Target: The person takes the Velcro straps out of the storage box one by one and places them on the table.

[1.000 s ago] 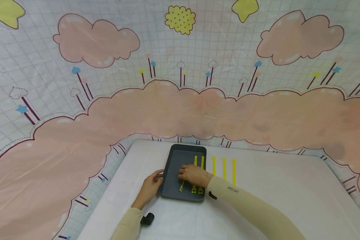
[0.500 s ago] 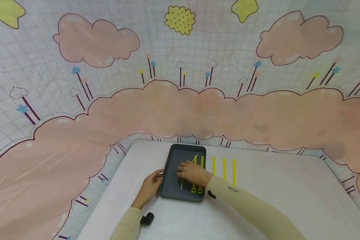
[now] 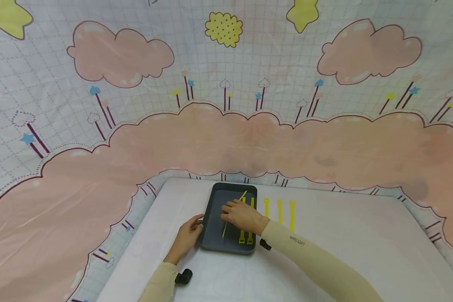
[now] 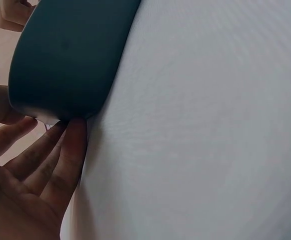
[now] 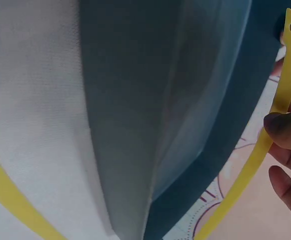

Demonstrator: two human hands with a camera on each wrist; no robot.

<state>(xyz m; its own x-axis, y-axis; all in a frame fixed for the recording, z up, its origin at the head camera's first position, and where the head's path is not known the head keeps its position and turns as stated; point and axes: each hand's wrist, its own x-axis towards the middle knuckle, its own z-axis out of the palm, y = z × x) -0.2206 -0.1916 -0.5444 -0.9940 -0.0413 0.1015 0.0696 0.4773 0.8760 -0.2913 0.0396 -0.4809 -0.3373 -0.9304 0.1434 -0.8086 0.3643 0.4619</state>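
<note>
The yellow strap in hand (image 5: 288, 75) is flat, narrow and slightly bowed, with a slotted head at one end and a plain tail; from your head camera it shows edge-on as a thin slanting line. Your right hand (image 3: 243, 216) pinches it between thumb and fingers partway along, so one end sticks out beyond the hand and the other toward you. It is over the dark grey tray (image 3: 216, 228), though you cannot tell whether its near end touches the floor. Two more straps (image 3: 250, 237) lie in the tray under and beside your right hand. Your left hand (image 3: 186, 235) has its fingers loosely extended, tips against the tray's left side. Three straps (image 3: 280, 212) lie right of the tray on the white counter (image 3: 355, 226).
</note>
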